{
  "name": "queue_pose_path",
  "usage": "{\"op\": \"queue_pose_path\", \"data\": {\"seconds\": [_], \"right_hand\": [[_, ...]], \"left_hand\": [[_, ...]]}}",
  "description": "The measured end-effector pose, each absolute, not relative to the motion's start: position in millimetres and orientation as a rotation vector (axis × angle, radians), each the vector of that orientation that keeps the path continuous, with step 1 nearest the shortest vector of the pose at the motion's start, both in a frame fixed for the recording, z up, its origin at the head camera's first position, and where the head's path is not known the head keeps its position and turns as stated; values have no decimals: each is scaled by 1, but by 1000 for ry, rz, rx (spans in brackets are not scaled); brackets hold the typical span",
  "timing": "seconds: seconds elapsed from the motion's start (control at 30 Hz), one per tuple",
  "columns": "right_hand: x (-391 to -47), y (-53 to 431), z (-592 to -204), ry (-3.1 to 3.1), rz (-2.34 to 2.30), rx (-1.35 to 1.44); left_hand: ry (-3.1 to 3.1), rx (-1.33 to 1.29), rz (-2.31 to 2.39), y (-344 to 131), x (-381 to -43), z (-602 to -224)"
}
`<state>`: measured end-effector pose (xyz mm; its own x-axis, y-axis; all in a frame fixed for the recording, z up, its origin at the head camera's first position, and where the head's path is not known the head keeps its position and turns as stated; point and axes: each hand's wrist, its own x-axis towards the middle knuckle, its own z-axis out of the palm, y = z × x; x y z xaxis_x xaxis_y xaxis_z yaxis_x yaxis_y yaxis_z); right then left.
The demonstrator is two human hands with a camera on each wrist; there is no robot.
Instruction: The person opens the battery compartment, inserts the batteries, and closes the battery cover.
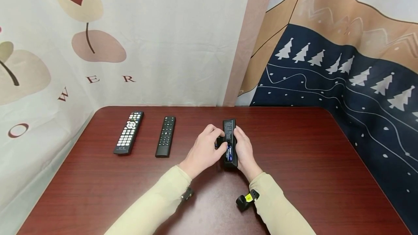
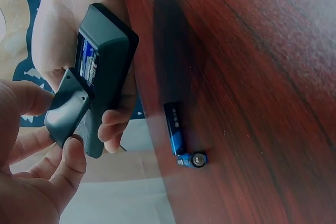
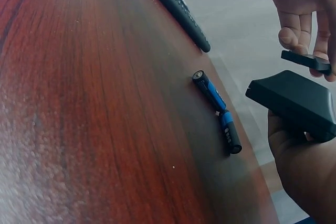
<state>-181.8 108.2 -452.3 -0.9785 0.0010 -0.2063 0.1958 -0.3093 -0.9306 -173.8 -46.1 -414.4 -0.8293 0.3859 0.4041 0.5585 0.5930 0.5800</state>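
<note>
My right hand (image 1: 244, 151) holds a black remote control (image 1: 230, 128) from its right side, with the remote's back turned up. Blue batteries (image 2: 88, 62) lie in its uncovered compartment. Between thumb and fingers my left hand (image 1: 205, 149) pinches the black battery cover (image 2: 67, 109), tilted beside the compartment. In the left wrist view the cover overlaps the remote; the right wrist view shows a gap between them. Two loose blue-and-black batteries (image 3: 210, 92) lie on the table almost end to end, seen only in the wrist views.
Left of my hands lie a remote with white buttons (image 1: 128, 133) and a slimmer black remote (image 1: 166, 137). The dark red wooden table (image 1: 294, 148) ends at the back against a pale printed curtain (image 1: 176, 46). A navy and tan cloth (image 1: 307, 68) hangs at the right.
</note>
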Motion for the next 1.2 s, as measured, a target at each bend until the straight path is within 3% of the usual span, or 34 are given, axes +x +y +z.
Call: {"op": "queue_pose_path", "data": {"seconds": [1.2], "right_hand": [[-182, 109, -451, 1723, -2468, 240]], "left_hand": [[-2563, -847, -1072, -35, -169, -419]]}}
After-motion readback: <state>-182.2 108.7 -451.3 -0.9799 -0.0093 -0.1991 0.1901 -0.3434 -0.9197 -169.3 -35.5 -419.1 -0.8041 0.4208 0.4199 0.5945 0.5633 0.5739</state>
